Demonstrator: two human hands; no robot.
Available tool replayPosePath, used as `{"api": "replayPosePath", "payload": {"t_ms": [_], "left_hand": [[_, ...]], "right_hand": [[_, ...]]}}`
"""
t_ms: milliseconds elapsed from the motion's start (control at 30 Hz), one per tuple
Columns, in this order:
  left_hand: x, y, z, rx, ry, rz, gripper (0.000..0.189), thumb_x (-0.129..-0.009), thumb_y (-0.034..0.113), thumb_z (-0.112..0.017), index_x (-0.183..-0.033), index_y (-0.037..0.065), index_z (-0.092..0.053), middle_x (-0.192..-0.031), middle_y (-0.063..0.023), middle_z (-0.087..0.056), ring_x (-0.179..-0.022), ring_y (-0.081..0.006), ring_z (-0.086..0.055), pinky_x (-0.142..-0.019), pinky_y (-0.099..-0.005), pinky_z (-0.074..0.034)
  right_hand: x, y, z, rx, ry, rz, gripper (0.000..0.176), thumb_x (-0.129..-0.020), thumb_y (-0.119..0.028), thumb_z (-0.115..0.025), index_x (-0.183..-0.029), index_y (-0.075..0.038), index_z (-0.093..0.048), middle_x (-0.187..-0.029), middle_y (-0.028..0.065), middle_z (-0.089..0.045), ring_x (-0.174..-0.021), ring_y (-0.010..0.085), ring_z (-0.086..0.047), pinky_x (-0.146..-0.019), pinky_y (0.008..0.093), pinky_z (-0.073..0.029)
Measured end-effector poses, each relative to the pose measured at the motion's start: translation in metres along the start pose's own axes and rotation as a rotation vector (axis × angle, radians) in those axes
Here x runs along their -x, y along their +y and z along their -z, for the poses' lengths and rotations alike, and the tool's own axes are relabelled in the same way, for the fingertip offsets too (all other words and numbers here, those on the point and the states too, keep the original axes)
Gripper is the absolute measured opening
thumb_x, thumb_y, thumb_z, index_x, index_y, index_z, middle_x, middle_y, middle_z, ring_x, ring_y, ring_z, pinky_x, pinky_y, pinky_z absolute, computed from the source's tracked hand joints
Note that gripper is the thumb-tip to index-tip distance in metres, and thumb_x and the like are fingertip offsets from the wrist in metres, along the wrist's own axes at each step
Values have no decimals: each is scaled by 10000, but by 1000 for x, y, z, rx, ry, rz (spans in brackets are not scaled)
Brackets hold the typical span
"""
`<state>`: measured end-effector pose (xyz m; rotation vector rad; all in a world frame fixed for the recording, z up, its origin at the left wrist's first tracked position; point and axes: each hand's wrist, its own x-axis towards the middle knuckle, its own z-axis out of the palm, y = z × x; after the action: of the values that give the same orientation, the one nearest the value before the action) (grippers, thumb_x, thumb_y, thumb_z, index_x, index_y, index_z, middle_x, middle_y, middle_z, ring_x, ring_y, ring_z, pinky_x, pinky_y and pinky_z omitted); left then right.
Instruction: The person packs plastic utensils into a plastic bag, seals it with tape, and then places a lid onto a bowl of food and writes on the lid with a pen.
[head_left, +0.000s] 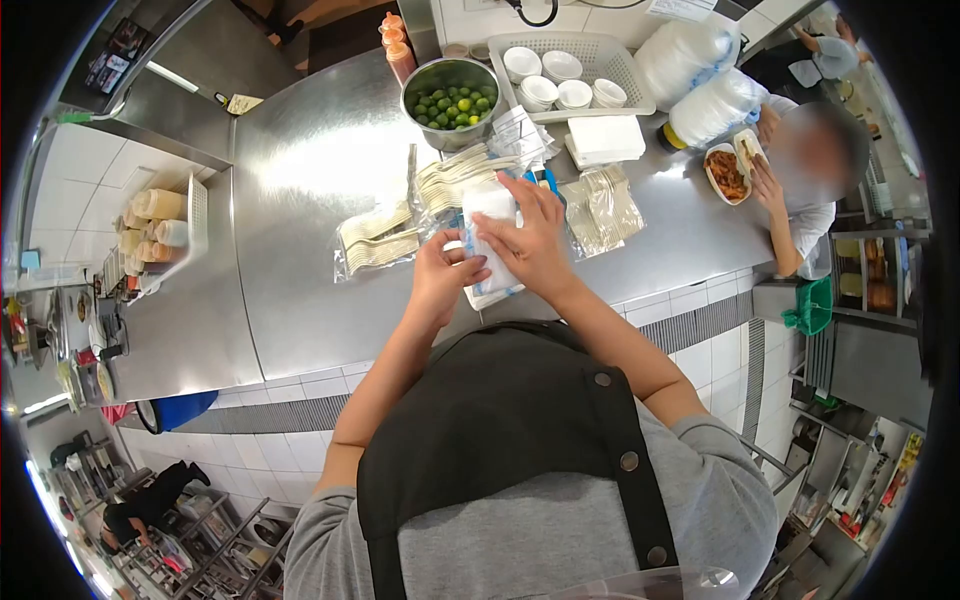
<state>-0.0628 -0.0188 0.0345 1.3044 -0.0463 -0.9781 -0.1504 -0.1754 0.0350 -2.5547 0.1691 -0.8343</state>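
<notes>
A folded white napkin [488, 203] lies between my two hands at the counter's front edge. My left hand [442, 277] pinches its left side with curled fingers. From the right, my right hand [530, 238] grips it, thumb across the top and fingers along the far side. Under it, a white stack with a bluish edge [495, 297] partly shows; what it is, I cannot make out. Pale disposable forks [375, 238] in clear plastic lie left of my hands, and more forks [455, 182] lie just beyond. Clear packets with beige contents [605, 208] rest to the right.
On the steel counter [300, 220] stand a metal pot of limes [450, 105], sauce bottles [397, 50] and a basket [640, 95] of white bowls. White napkins [607, 138] and bagged plastic containers [690, 60] are at the right. A person [800, 180] there holds an open food box [728, 172].
</notes>
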Motion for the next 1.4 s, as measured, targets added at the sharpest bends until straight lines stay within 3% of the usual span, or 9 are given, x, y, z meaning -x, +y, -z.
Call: {"api": "replayPosePath", "payload": {"t_ms": [200, 367, 533, 600, 667, 700, 833, 1167, 1400], "left_hand": [[-4, -2, 0, -67, -10, 16, 360, -880, -104, -632, -1194, -23, -478, -979, -149, -689, -837, -204, -709, -763, -330, -632], [3, -6, -5, -105, -93, -12, 395, -879, -33, -679, -1230, -48, -499, -1017, -195, -674, -915, -241, -710, -779, -339, -619], [20, 68, -35, -725, -81, -495, 409, -884, 97, -760, -1254, 6, -611, -1149, -107, -666, -1155, -195, -619, -935, -360, -530], [45, 123, -64, -396, -387, -652, 181, -896, 28, -724, -1074, 12, -693, -1053, -84, -694, -1022, -166, -666, -880, -309, -546], [79, 157, -97, 286, -848, -484, 96, -869, -49, -714, -959, -29, -687, -973, -110, -707, -927, -171, -695, -777, -260, -560], [95, 169, -111, 428, -1006, -407, 134, -860, 67, -783, -938, -17, -714, -851, -96, -742, -730, -114, -695, -624, -217, -531], [124, 178, -142, 687, -1396, -291, 116, -873, 62, -771, -888, -25, -695, -794, -80, -699, -688, -106, -648, -596, -228, -490], [156, 179, -154, 1199, -1907, -262, 195, -907, 49, -740, -763, -45, -649, -651, -42, -592, -583, -87, -530, -527, -255, -386], [164, 180, -164, 1137, -1964, -236, 288, -915, 63, -739, -672, -41, -626, -592, -10, -548, -528, -66, -466, -489, -247, -331]], "right_hand": [[-2, 1, -6, 84, 62, -191, 596, -877, -232, -745, -1433, -142, -548, -1465, 159, -488, -1281, 328, -480, -1083, 467, -357], [5, 30, -15, -857, -146, -548, 602, -877, -82, -712, -1440, -71, -502, -1366, 141, -566, -1154, 241, -583, -991, 353, -461], [13, 46, -20, -799, -46, -611, 517, -857, -14, -701, -1356, -44, -568, -1260, 116, -646, -1132, 190, -606, -980, 312, -471], [25, 64, -31, -678, -62, -488, 437, -878, -43, -684, -1306, -25, -597, -1244, 119, -651, -1121, 204, -616, -974, 316, -482], [41, 60, -38, -807, -63, -613, 372, -915, -71, -677, -1278, -20, -618, -1190, 105, -667, -1059, 189, -636, -938, 307, -506], [39, 63, -38, -875, -112, -700, 428, -896, -39, -706, -1312, -33, -602, -1179, 86, -670, -1038, 164, -635, -912, 290, -512], [32, 41, -28, -758, -137, -570, 533, -876, 0, -701, -1386, -46, -555, -1247, 102, -643, -1115, 165, -611, -957, 297, -485], [52, 43, -18, -754, -172, -683, 540, -870, 24, -652, -1394, -17, -530, -1284, 113, -611, -1130, 188, -600, -983, 313, -471], [51, 43, -23, -687, -206, -622, 535, -878, 28, -642, -1398, -13, -522, -1313, 120, -588, -1154, 187, -586, -1000, 307, -457]]}}
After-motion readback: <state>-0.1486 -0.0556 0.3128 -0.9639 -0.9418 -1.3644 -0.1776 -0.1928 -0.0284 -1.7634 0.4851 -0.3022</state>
